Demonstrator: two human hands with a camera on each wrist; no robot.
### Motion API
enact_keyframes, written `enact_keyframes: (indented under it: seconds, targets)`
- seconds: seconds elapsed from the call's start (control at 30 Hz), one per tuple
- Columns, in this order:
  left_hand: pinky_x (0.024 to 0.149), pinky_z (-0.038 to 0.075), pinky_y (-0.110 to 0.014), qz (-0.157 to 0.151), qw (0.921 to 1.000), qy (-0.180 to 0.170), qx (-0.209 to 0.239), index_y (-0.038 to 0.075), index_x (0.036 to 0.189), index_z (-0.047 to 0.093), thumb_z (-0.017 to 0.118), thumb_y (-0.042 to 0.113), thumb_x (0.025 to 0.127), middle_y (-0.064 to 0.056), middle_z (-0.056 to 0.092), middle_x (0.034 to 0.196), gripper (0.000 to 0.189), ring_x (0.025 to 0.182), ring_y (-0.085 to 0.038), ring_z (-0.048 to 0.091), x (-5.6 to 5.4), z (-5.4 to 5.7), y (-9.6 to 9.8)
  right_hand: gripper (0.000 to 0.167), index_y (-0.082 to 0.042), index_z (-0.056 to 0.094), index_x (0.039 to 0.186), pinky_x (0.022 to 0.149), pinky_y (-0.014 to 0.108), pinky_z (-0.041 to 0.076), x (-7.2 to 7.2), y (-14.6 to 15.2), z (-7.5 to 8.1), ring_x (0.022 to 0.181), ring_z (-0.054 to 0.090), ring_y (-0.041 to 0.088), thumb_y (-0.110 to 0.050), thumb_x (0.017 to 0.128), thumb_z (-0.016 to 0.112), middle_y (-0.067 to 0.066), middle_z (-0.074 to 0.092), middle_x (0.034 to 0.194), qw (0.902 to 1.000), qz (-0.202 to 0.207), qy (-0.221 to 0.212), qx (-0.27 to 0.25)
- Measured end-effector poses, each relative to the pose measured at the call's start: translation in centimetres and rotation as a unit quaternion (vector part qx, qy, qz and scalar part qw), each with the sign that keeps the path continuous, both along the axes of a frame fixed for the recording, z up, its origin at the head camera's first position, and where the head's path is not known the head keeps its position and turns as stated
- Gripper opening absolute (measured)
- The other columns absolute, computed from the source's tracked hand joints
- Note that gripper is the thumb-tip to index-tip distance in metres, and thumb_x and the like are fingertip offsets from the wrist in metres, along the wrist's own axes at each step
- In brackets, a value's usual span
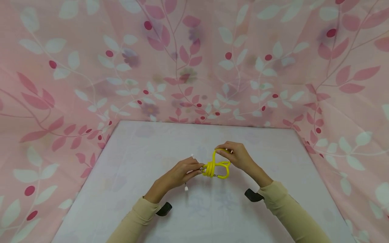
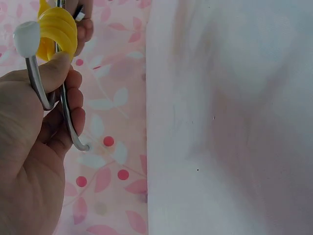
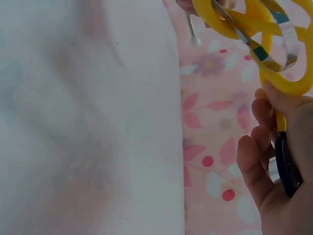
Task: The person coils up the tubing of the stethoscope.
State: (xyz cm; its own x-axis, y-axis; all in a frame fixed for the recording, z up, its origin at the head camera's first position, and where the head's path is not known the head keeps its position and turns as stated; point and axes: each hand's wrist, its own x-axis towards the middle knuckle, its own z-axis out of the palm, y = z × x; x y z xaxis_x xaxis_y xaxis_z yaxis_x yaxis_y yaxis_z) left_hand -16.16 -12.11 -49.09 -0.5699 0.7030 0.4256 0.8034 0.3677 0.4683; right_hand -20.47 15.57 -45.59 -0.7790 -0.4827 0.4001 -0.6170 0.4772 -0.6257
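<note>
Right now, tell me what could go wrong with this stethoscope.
The coiled yellow tube could spring loose if the right hand lets go. The metal tubes might slip in the left hand. The white ear tips stick out and could snag.

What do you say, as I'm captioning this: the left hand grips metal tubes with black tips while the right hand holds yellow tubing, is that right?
Not quite: the tips are white, not black, as the left wrist view shows. The rest stands: the left hand grips the metal tubes while the right hand holds the yellow tubing.
</note>
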Motion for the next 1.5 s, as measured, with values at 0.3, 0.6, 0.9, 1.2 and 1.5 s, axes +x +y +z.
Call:
enact_keyframes:
  seconds: [0.3,0.6,0.9,1.2,1.5]
  targets:
    - [0.075,0.049,-0.012,-0.005,0.9992,0.025,0.031,0.007,0.124,0.067,0.065,0.019,0.094,0.002,0.066,0.101,0.033,0.085,-0.006,0.054,-0.2,0.0,0.0,0.017,-0.018,0.077,0.105,0.054,0.024,0.052,0.9,0.2,-3.8,0.065,0.055,0.012,-0.023,0.091,0.07,0.001,0.068,0.082,0.9865,-0.019,-0.147,-0.07]
    - [0.074,0.05,-0.015,0.015,0.9982,0.008,0.057,0.006,0.125,0.067,0.065,0.02,0.094,0.001,0.066,0.1,0.034,0.086,-0.007,0.055,-0.5,-0.6,-0.2,0.017,0.0,0.074,0.103,0.045,0.024,0.047,3.1,-1.4,-6.4,0.049,0.052,0.007,-0.011,0.096,0.062,0.02,0.069,0.076,0.9724,-0.043,-0.207,-0.098]
    - [0.073,0.052,-0.016,0.077,0.9949,-0.01,0.064,0.006,0.124,0.068,0.066,0.02,0.092,0.0,0.069,0.101,0.034,0.084,-0.007,0.053,-1.1,-1.0,0.0,0.021,-0.004,0.075,0.104,0.045,0.022,0.043,5.4,-3.6,-7.0,0.047,0.049,0.01,-0.019,0.098,0.061,0.021,0.07,0.078,0.9575,-0.109,-0.219,-0.152]
    - [0.074,0.051,-0.021,0.12,0.9908,0.02,0.059,0.007,0.121,0.069,0.066,0.021,0.093,0.002,0.07,0.098,0.032,0.081,-0.006,0.051,-1.9,-1.3,-0.2,0.021,-0.008,0.074,0.109,0.057,0.022,0.055,6.7,-4.4,-5.9,0.062,0.065,0.013,-0.02,0.094,0.066,0.008,0.072,0.079,0.9758,-0.11,-0.134,-0.132]
    - [0.072,0.052,-0.021,0.139,0.9887,0.039,0.037,0.006,0.117,0.071,0.069,0.018,0.09,0.001,0.069,0.096,0.029,0.081,-0.009,0.053,-2.2,-0.9,-0.8,0.03,-0.007,0.071,0.119,0.051,0.016,0.047,8.2,-4.2,-4.9,0.06,0.053,-0.002,-0.012,0.089,0.073,-0.003,0.07,0.083,0.9932,-0.085,-0.056,-0.057]
